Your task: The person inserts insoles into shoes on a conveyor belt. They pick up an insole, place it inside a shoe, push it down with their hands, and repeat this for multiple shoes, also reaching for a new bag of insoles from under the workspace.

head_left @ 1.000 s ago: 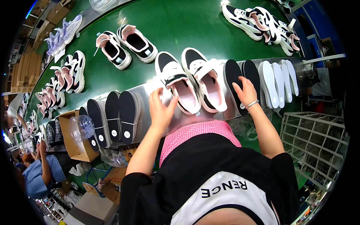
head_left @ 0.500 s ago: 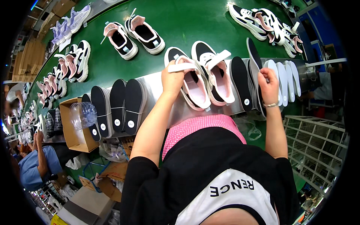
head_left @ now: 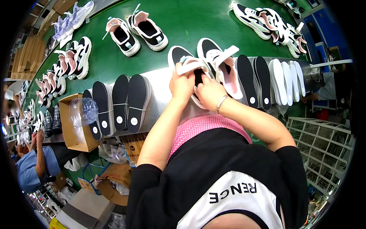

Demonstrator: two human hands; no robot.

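A black and white sneaker with pink lining stands in front of me, its toe pointing away. My left hand is closed round the left side of its opening, by the raised tongue. The fingers of my right hand are closed and reach into the shoe's opening. A black insole shows inside there beside the fingertips; most of it is hidden by the shoe and hands. Touching on the right is the matching sneaker, its white strap lifted and its pale pink inside in view.
Stacks of black insoles lie left and right of the shoes, with white insoles further right. More sneakers stand on the green table. A cardboard box sits at left, a wire rack at right. Another person works far left.
My right hand has brought a black insole from the stack on the right over to the left sneaker and into its opening. My left hand stays on that shoe, which has tilted slightly.
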